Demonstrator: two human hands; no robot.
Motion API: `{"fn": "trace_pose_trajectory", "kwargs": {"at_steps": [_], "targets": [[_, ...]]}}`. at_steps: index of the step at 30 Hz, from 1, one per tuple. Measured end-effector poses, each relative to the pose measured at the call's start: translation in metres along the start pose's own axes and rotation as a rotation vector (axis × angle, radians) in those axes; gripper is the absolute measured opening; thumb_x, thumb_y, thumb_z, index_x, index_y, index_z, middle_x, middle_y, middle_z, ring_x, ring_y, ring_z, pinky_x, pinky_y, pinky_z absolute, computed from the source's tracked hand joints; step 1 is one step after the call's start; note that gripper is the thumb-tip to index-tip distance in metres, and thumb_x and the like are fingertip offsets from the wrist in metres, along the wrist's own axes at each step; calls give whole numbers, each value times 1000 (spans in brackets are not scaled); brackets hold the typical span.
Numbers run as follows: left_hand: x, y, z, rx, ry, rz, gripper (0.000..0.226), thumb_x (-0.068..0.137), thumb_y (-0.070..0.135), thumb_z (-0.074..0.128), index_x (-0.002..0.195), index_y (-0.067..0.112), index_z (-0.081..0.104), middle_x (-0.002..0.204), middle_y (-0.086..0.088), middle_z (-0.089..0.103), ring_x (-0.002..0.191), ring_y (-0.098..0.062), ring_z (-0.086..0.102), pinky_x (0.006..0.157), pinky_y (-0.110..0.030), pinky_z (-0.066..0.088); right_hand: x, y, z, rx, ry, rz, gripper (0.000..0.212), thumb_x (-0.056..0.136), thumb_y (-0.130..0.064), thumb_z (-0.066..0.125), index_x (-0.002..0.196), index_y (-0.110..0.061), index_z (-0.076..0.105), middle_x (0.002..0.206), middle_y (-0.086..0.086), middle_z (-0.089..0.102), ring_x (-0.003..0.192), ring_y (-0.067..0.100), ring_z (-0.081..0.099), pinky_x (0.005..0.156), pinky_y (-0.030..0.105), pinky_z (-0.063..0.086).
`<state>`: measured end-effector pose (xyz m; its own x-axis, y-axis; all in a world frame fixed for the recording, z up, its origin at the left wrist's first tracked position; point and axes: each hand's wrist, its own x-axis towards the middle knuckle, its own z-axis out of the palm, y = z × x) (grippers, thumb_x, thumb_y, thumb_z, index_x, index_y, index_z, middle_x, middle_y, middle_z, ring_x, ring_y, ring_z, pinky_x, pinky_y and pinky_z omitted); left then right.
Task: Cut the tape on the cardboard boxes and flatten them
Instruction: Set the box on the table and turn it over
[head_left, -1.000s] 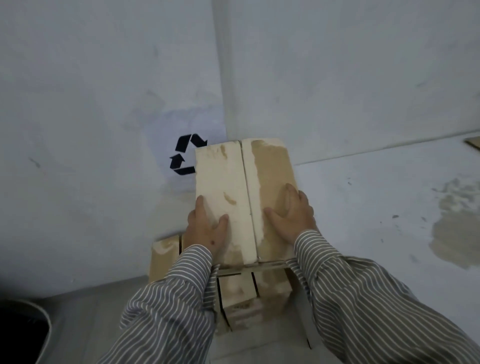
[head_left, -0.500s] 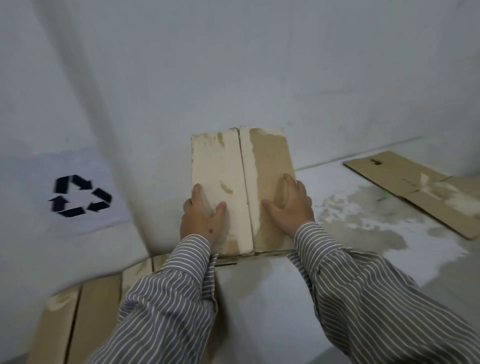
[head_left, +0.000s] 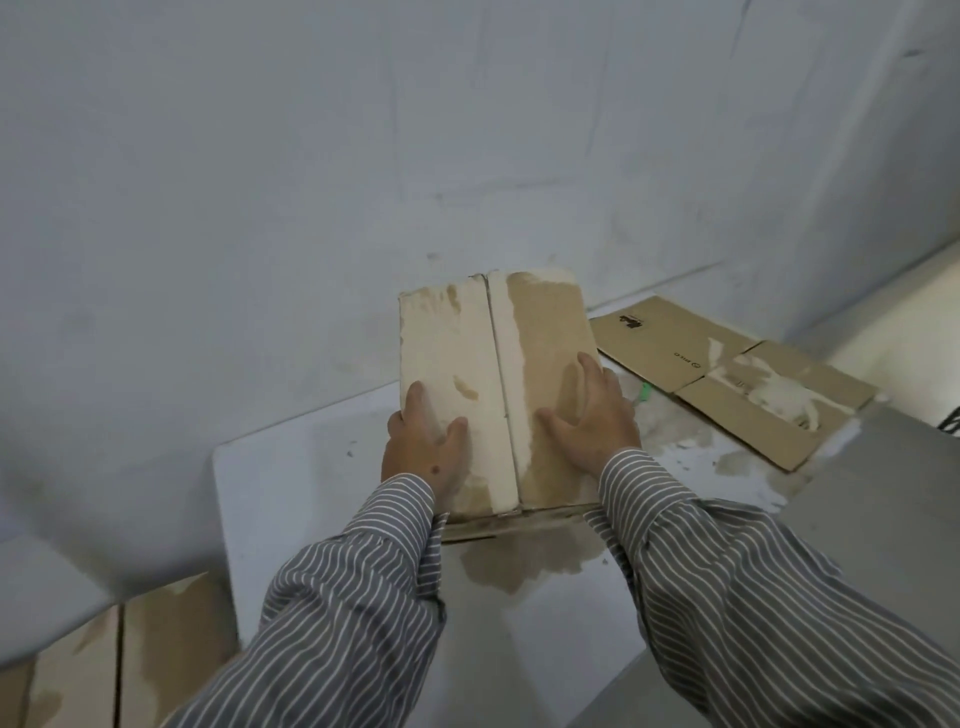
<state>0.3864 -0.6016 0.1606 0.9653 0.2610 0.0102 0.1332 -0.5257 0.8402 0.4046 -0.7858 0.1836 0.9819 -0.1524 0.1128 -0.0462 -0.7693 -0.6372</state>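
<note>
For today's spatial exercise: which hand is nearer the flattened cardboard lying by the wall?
Right. The right hand rests on the box on the side facing the flattened cardboard; the left hand is on the box's far side.

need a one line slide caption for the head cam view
Both hands, left hand and right hand, hold a cardboard box above a white table, flattened cardboard lying beyond.
</note>
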Motion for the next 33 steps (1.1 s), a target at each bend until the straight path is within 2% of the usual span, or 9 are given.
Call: {"fn": "trace_pose_trajectory", "kwargs": {"at_steps": [11, 16, 19, 21, 22, 24, 28, 31, 33], "targets": [[90, 23, 86, 88, -83, -16, 67, 95, 45, 42, 150, 33, 6, 145, -10, 22, 124, -33, 42, 103, -38, 35, 124, 42, -9, -84, -50, 9, 85, 82, -43, 65, 147, -29, 12, 150, 5, 22, 129, 35, 34, 106, 51, 30], [120, 27, 117, 213, -53, -17, 64, 96, 45, 41, 150, 28, 10, 141, -15, 26, 125, -33, 39, 105, -41, 34, 166, 63, -6, -98, -143, 13, 85, 84, -43, 64, 148, -29, 10, 150, 6, 22, 131, 36, 33, 106, 50, 29], [133, 32, 127, 372, -40, -45, 61, 98, 46, 36, 150, 26, 11, 146, -17, 22, 132, -33, 32, 111, -46, 27, 188, 75, -4, -33, -225, 14, 88, 82, -41, 66, 148, -30, 8, 151, 7, 23, 131, 35, 34, 107, 51, 32], [139, 40, 131, 603, -55, -60, 61, 99, 49, 25, 151, 26, 3, 156, -17, 4, 145, -31, 9, 115, -54, 7, 201, 77, -4, 9, -269, 18, 91, 82, -39, 68, 149, -30, 6, 150, 7, 25, 130, 35, 36, 107, 52, 33], [141, 47, 134, 711, -69, -29, 61, 100, 49, 21, 152, 26, -2, 159, -13, -7, 147, -28, -4, 114, -57, 0, 206, 76, -3, 25, -287, 20, 92, 82, -37, 68, 148, -30, 6, 150, 7, 27, 129, 36, 36, 106, 52, 33], [144, 63, 141, 844, -107, 106, 61, 100, 48, 16, 151, 26, -8, 159, -4, -17, 146, -21, -15, 113, -57, -6, 214, 72, 2, 53, -316, 8, 90, 81, -32, 69, 147, -30, 7, 145, 8, 34, 127, 36, 39, 105, 51, 36], [146, 84, 153, 872, -260, 274, 60, 102, 43, 16, 151, 19, -10, 159, 0, -16, 146, -14, -13, 117, -47, -3, 220, 67, 13, 212, -377, -51, 78, 83, -14, 59, 142, -33, 12, 127, 10, 54, 113, 35, 54, 96, 46, 46], [142, 66, 150, 913, -311, 236, 61, 102, 44, 16, 152, 17, -8, 159, 1, -13, 146, -13, -11, 117, -44, 0, 215, 66, 19, 319, -480, -62, 73, 93, -6, 47, 148, -29, 6, 136, 12, 48, 117, 31, 52, 96, 35, 43], [138, 49, 140, 913, -316, 188, 62, 102, 45, 16, 152, 17, -8, 159, 2, -13, 146, -12, -11, 117, -41, -2, 210, 66, 26, 472, -543, 12, 66, 97, -9, 42, 150, -28, 7, 145, 9, 40, 125, 28, 46, 99, 35, 39]]}}
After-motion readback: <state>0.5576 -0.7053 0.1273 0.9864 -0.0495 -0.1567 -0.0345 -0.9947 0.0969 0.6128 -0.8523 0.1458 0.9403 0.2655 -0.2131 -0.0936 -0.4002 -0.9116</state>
